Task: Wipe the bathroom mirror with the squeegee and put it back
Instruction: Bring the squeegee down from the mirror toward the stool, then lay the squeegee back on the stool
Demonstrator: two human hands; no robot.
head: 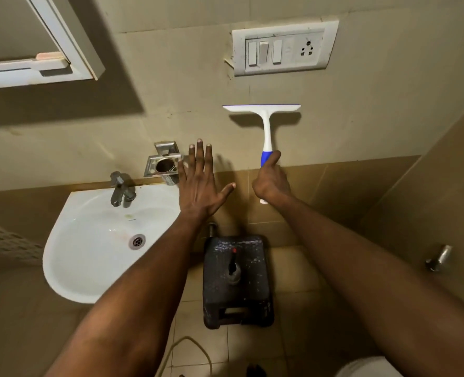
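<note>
My right hand [271, 180] grips the blue handle of a white squeegee [265, 115], held upright with its blade at the top, in front of the beige tiled wall below the switch plate. My left hand [201, 183] is stretched out flat with fingers spread, holding nothing, just right of the sink. The white-framed mirror [70, 44] hangs at the upper left, only its lower right corner in view, well away from the squeegee.
A white sink [70, 257] with a metal tap [120, 189] stands at the lower left. A metal holder [163, 165] is fixed on the wall behind it. A switch plate [284, 49] sits above the squeegee. A dark stool [236, 281] stands on the floor below.
</note>
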